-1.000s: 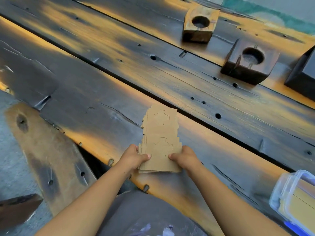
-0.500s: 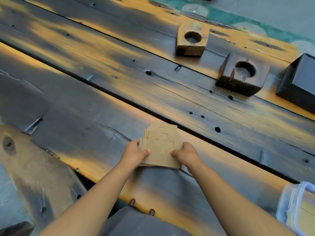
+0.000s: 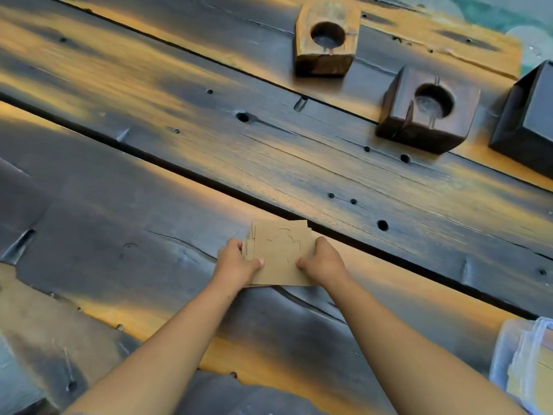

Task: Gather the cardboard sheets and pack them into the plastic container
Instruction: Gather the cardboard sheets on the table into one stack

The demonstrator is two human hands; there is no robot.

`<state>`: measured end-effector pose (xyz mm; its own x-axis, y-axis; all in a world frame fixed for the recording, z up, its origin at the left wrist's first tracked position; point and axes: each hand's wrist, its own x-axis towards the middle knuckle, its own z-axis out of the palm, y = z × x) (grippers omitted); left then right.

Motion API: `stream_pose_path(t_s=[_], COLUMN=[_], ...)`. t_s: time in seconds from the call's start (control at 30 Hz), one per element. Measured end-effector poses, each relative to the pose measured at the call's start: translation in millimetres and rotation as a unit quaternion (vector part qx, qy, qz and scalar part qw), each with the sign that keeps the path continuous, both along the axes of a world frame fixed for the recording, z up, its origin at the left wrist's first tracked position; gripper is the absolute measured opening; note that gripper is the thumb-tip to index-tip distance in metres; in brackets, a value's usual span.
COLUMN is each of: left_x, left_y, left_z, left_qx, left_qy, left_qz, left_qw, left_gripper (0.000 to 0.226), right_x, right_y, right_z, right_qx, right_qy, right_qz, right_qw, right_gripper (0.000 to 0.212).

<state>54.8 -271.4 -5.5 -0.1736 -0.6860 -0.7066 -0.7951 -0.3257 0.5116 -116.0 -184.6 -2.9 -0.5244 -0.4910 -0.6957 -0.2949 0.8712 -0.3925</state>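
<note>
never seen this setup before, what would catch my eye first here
Two bare hands, left hand and right hand, pinch a stack of cardboard sheets from both sides at centre, on a scorched plank table. Two wooden blocks with round holes sit top right; a clear plastic container peeks in bottom right.

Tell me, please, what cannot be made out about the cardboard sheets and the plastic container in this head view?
- Cardboard sheets: their count is unclear; the top sheet covers the rest, and the left hand and right hand hide the side edges.
- Plastic container: cut off by the right and bottom frame edges, so its contents and fill stay unclear.
</note>
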Motion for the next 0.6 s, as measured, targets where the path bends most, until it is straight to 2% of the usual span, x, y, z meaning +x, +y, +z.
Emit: stream_pose_path(t_s=[0.2,0.3,0.4,0.5,0.6], left_x=[0,0,-3,-6,-5], left_y=[-3,-6,-7,-6,-6], left_z=[-8,-9,-10,-12,-13], left_qx=[0.022,0.011,0.043,0.073,0.108], left_qy=[0.009,0.008,0.044,0.051,0.066], left_qz=[-0.002,0.008,0.068,0.086,0.089], left_qw=[1.000,1.000,0.996,0.992,0.988], left_gripper=[0.054,0.063,0.070,0.061,0.048], right_x=[-13,-20,-19,-12,-9], right_y=[3,7,11,15,16], right_z=[-8,-9,-11,-13,-13], right_qx=[-0.008,-0.036,-0.058,-0.066,-0.052], right_qy=[-0.014,-0.051,-0.126,-0.171,-0.170], right_qz=[0.021,-0.025,-0.120,-0.178,-0.181], right_qw=[1.000,0.998,0.983,0.967,0.967], right_gripper=[0.049,0.053,0.053,0.047,0.043])
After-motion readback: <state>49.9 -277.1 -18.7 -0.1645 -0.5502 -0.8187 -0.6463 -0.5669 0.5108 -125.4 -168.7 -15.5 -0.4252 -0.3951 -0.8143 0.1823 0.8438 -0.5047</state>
